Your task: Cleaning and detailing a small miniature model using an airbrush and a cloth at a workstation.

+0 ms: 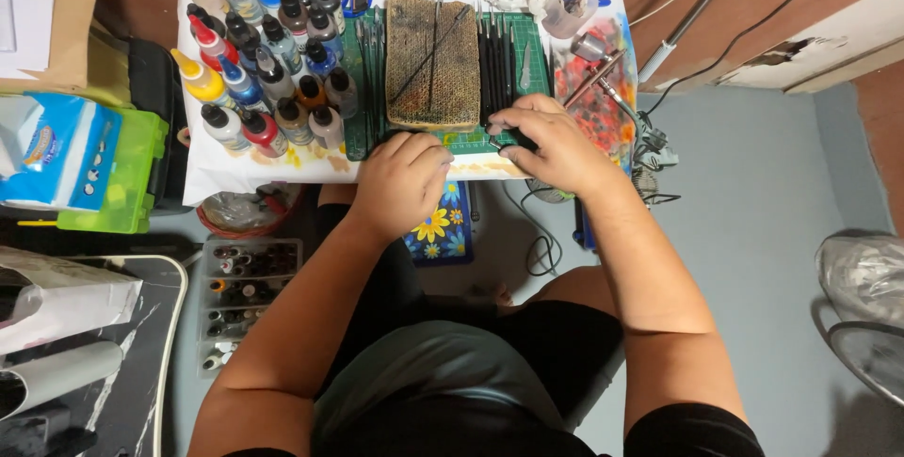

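- The right hand (556, 142) is sitting at the near end of the brushes (496, 66), a row of thin dark handles lying on the green mat (537, 62) just right of the sponge pad (432, 64). Its fingers are curling down over the brush ends; can't tell if the grip is actually pinching one.
- The left hand (403, 179) is resting in a loose fist on the near table (282, 160) edge, holding nothing I can see.
- Brushes like that are looking light, stiff and skinny, so they're probably rolling easily. I'd be taking one by the mid-handle, keeping off the bristles.
- Paint bottles (264, 52) are crowding the left side, airbrush (598, 66) lying to the right.
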